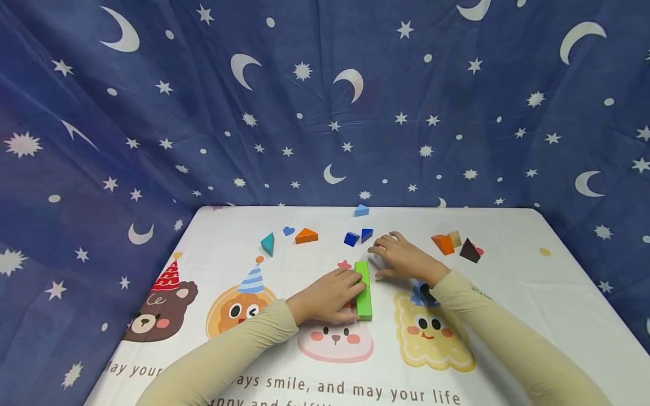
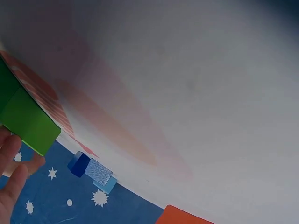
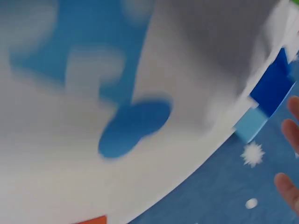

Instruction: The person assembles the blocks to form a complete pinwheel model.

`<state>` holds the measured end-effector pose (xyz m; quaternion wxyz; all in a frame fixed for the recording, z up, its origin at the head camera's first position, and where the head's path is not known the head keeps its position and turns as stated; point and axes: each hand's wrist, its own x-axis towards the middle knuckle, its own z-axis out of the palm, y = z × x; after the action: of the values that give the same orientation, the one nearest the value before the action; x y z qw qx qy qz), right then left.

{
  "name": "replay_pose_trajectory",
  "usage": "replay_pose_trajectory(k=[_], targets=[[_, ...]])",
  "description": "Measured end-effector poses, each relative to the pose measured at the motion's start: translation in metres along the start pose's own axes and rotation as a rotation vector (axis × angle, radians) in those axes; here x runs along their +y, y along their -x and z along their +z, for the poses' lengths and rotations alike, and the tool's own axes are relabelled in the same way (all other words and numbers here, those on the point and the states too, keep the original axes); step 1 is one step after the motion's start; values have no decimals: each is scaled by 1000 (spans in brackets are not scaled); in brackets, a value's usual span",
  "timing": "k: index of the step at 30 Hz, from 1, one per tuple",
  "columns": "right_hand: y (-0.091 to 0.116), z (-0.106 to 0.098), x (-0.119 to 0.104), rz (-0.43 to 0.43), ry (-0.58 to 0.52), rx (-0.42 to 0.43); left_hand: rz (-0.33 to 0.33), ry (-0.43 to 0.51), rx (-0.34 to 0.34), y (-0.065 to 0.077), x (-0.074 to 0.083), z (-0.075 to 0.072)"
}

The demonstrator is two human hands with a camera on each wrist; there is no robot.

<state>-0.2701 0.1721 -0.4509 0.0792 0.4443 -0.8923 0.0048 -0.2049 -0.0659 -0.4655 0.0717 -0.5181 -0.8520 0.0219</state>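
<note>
Two bright green blocks [image 1: 364, 307] lie end to end in one line near the table's middle, a thin seam between them. My left hand [image 1: 327, 296] holds them from the left, fingertips over the top and thumb low against the near block's side. In the left wrist view the green block [image 2: 32, 123] stands beside fingers at the left edge. To the right of the blocks, apart from them, my right hand [image 1: 406, 258] hovers low with loosely bent fingers and nothing in its grasp. Its fingertips [image 3: 286, 186] show at the right wrist view's edge.
Beyond the hands lie dark blue blocks [image 1: 351, 239] and a light blue triangle [image 1: 361, 211] at the far edge. A teal triangle [image 1: 268, 244] and orange triangle [image 1: 307, 236] sit left. Orange [image 1: 443, 244], tan [image 1: 454, 238] and dark brown [image 1: 469, 251] blocks cluster right.
</note>
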Motion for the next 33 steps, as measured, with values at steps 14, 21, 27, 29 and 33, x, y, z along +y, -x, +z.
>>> replay_pose_trajectory(k=[14,21,27,29,33], targets=[[-45,14,43,-9,216,82,-13,22,-9,0,-1,3],[-54,29,48,-19,306,84,-5,12,13,0,1,5],[-48,27,41,1,220,82,-1,11,20,-1,1,6],[-46,24,36,-14,188,96,-6,13,15,-1,1,5],[-41,20,28,-70,177,118,-20,21,-4,0,2,3]])
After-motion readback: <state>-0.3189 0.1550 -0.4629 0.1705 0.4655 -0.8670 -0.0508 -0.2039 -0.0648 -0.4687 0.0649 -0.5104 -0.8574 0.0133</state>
